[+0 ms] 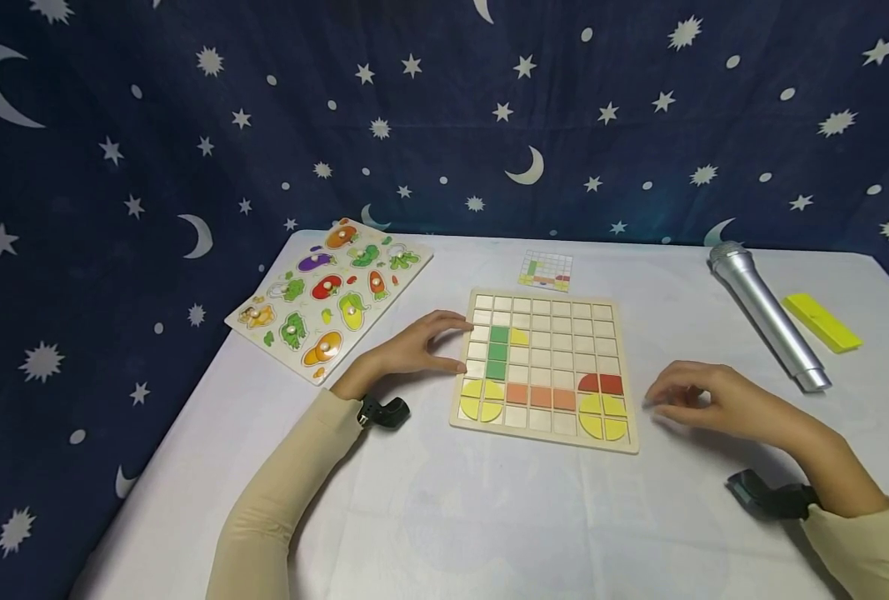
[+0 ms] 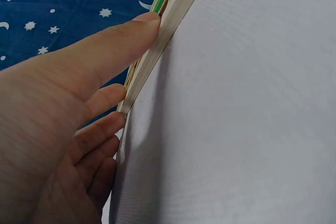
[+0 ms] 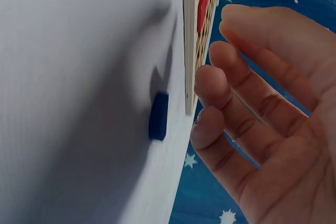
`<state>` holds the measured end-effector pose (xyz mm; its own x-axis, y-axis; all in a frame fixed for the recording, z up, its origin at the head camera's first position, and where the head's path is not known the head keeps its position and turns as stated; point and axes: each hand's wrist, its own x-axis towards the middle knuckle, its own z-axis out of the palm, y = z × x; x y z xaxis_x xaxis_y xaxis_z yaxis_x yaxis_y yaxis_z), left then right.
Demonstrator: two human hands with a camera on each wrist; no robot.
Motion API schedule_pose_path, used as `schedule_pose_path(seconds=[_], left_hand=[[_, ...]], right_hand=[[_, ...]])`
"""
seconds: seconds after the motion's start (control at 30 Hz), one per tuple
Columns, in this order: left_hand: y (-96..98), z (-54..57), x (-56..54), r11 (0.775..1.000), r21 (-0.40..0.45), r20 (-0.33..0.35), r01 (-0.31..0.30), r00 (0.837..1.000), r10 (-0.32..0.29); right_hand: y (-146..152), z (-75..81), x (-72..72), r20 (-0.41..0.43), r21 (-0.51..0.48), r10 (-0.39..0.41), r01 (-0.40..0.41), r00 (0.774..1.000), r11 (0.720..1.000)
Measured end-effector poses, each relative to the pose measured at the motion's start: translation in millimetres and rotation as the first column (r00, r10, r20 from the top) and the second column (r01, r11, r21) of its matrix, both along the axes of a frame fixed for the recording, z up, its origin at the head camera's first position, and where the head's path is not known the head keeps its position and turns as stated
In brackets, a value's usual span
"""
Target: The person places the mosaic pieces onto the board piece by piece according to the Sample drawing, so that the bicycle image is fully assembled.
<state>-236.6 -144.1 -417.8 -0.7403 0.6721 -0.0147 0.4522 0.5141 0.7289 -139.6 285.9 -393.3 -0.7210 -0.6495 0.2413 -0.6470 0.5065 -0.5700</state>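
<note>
A wooden grid board (image 1: 560, 312) lies on the white table, with green, yellow, orange and red flat pieces in some squares. My left hand (image 1: 417, 346) is at the board's left edge, its thumb and fingertips touching the rim, as the left wrist view (image 2: 143, 72) also shows along the board's side. Off the board's right side hovers my right hand (image 1: 714, 404), fingers loosely bent and nothing between them. In the right wrist view a dark blue block (image 3: 158, 116) sits on the table near the board; the hand hides it from the head view.
Behind the grid board lies a small pattern card (image 1: 546, 271). A vegetable peg puzzle (image 1: 309, 312) is at the back left. On the right are a silver microphone (image 1: 770, 317) and a yellow block (image 1: 821, 322). A starry dark blue curtain (image 1: 444, 108) hangs behind the table.
</note>
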Motion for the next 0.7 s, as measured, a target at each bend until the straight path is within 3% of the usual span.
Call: schedule_pose_path(seconds=[0.37,0.57,0.7], left_hand=[[-0.3,0.0,-0.6,1.000,0.002,-0.004,0.001,1.000,-0.001],[0.0,-0.3,-0.8,1.000,0.006,-0.001,0.007,1.000,-0.007],[-0.4,-1.2,-0.5,1.000,0.007,-0.004,0.007,1.000,-0.007]], right_hand=[[21.3,-4.8,-5.1,-0.011,0.066,-0.069,0.070,0.998,0.995],[28.6,-10.7,-7.5,0.034,0.088,-0.034,0.031,0.999,0.996],[28.8,-11.7,-7.8,0.016,0.090,-0.031,0.029,0.999,0.996]])
